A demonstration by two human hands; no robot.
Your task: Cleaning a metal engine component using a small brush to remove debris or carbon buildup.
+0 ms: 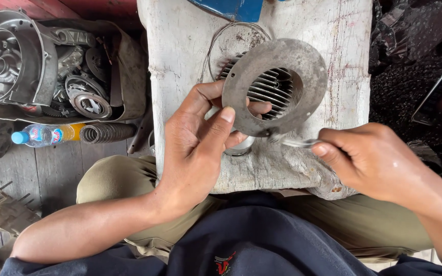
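My left hand grips a finned grey metal cylinder by the lower left of its round flange, holding it tilted above a worn white block. My right hand pinches a thin shiny metal tool, its tip touching the flange's lower edge. A small metal cup-like part sits on the block under my left fingers, mostly hidden. A thin wire loop lies on the block behind the cylinder.
At the left, a tray holds an engine casing, clutch parts and a coil spring. A plastic bottle lies on the wooden floor. A phone rests on dark material at the right. A blue object lies at the block's far edge.
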